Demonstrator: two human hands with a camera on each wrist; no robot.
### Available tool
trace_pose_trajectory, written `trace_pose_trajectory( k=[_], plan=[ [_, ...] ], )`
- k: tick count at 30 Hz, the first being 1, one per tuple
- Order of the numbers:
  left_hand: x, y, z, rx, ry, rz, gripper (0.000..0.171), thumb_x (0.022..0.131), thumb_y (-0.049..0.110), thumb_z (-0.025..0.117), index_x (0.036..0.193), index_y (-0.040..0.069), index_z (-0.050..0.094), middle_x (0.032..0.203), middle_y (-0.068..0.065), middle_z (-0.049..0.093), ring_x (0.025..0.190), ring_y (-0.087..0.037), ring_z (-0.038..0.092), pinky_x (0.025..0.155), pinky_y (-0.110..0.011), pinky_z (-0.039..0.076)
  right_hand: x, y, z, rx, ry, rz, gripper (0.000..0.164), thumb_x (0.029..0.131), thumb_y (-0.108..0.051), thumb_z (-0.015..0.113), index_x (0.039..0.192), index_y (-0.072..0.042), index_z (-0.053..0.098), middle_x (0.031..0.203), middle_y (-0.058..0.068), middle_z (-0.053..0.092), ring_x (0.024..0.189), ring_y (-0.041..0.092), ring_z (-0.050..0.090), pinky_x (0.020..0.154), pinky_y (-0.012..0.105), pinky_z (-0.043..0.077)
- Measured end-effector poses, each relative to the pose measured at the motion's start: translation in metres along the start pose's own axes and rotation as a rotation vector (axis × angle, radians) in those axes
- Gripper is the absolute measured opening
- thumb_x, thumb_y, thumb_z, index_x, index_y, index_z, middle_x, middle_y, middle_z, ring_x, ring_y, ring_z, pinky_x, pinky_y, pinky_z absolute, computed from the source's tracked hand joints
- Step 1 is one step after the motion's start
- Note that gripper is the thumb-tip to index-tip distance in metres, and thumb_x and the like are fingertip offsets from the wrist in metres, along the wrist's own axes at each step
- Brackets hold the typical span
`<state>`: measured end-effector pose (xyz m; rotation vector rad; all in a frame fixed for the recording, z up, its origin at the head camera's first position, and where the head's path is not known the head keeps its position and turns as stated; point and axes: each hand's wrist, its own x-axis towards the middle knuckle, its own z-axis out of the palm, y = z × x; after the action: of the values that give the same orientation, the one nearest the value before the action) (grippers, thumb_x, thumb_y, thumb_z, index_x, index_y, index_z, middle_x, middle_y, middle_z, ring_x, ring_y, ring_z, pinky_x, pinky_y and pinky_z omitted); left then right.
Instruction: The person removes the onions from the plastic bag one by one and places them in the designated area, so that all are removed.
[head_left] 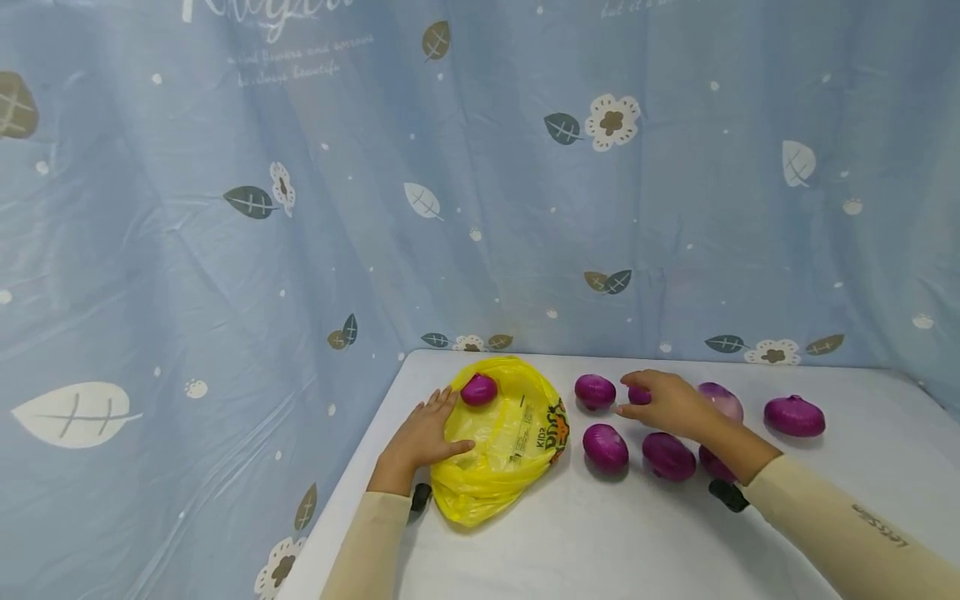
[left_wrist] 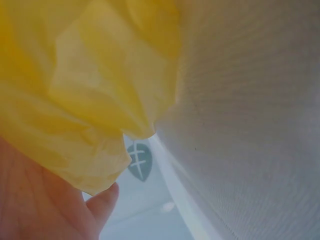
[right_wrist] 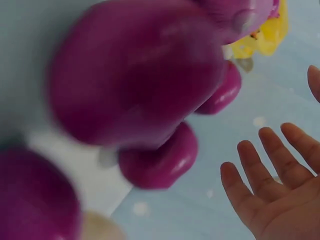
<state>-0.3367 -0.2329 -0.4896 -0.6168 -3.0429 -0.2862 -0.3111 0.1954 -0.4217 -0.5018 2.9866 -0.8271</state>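
Note:
A yellow plastic bag [head_left: 487, 492] with dark printing lies spread on the white table, one purple onion [head_left: 478, 389] in its upper left part. My left hand [head_left: 427, 433] lies along the bag's left side, fingers extended and thumb reaching over the rim; in the left wrist view the yellow plastic covers part of the palm. Over the onions on the right, my right hand [head_left: 671, 402] is held with fingers and thumb apart. An onion [head_left: 639, 395] shows just beyond its fingers. The right wrist view shows this hand's fingers spread, holding nothing.
More purple onions stand around the right hand: one [head_left: 595, 392] near the bag, two [head_left: 605, 448] in front, a paler one [head_left: 723, 400] behind the wrist, another [head_left: 794, 416] far right. A patterned blue curtain [head_left: 525, 208] hangs behind and left of the table [head_left: 570, 542].

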Motion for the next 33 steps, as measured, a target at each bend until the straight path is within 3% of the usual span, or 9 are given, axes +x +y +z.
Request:
trace_pose_trajectory(
  k=[6,12,24,33],
  plan=[
    [0.003,-0.003,-0.001,-0.001,0.009,0.007,0.101,0.082,0.068,0.06,0.154,0.007,0.025,0.16,-0.01,0.019,0.146,-0.03,0.017,0.115,-0.052,0.016,0.033,-0.024,0.013,0.079,-0.046,0.012,0.069,0.082,-0.051,0.073,0.132,-0.007,0.058,0.121,0.015,0.063,0.106,0.033,0.058,0.083,0.048,0.054],
    [0.006,-0.004,-0.002,0.011,0.011,0.01,0.101,0.082,0.07,0.058,0.155,0.008,0.025,0.16,-0.009,0.018,0.146,-0.029,0.017,0.115,-0.051,0.016,0.062,-0.05,0.033,0.086,-0.051,-0.045,0.059,0.086,-0.04,0.074,0.131,-0.006,0.059,0.122,0.012,0.063,0.108,0.031,0.059,0.089,0.048,0.052],
    [0.001,-0.002,0.002,-0.019,0.004,0.008,0.102,0.081,0.068,0.06,0.154,0.006,0.026,0.16,-0.011,0.018,0.146,-0.03,0.017,0.115,-0.052,0.017,0.104,-0.095,0.094,0.182,-0.112,-0.074,0.054,0.088,-0.033,0.073,0.132,-0.006,0.059,0.123,0.007,0.063,0.111,0.027,0.06,0.092,0.044,0.051],
    [0.001,-0.004,0.001,0.023,-0.007,0.009,0.103,0.082,0.072,0.056,0.155,0.007,0.022,0.161,-0.008,0.015,0.146,-0.027,0.015,0.116,-0.05,0.016,0.126,-0.111,0.123,0.186,-0.045,-0.07,0.054,0.089,-0.034,0.071,0.134,-0.007,0.058,0.126,0.01,0.062,0.11,0.027,0.06,0.093,0.045,0.049]
  ],
)
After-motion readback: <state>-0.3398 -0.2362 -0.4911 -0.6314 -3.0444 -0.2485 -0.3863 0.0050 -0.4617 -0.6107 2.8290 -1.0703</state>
